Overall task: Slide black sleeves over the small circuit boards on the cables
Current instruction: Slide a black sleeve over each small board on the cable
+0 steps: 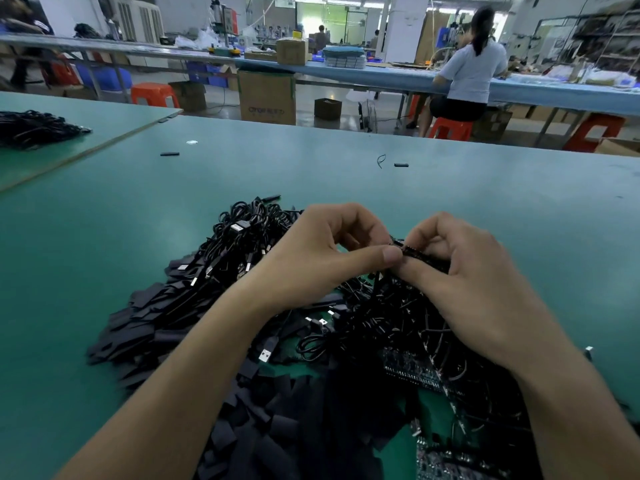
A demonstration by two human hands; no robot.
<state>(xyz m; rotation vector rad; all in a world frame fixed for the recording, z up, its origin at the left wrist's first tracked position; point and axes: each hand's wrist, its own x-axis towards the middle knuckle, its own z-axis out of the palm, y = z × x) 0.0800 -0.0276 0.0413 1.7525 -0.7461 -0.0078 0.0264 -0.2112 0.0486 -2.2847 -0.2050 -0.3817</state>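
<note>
Left hand [322, 258] and right hand [460, 271] both pinch a small dark circuit board [417, 253]; pushed askew, it could snag a flat black sleeve [138, 336].

On the table [485, 188] — sleeves [145, 327] near left, cables [242, 237] just behind them, circuit boards [412, 372] near right.

Head view: worn on the person's head, facing forward and down across the green table [104, 237].
Nearness: close over the cable pile [235, 244] (lower middle of the frame); benches [381, 76] far along the top.
</note>
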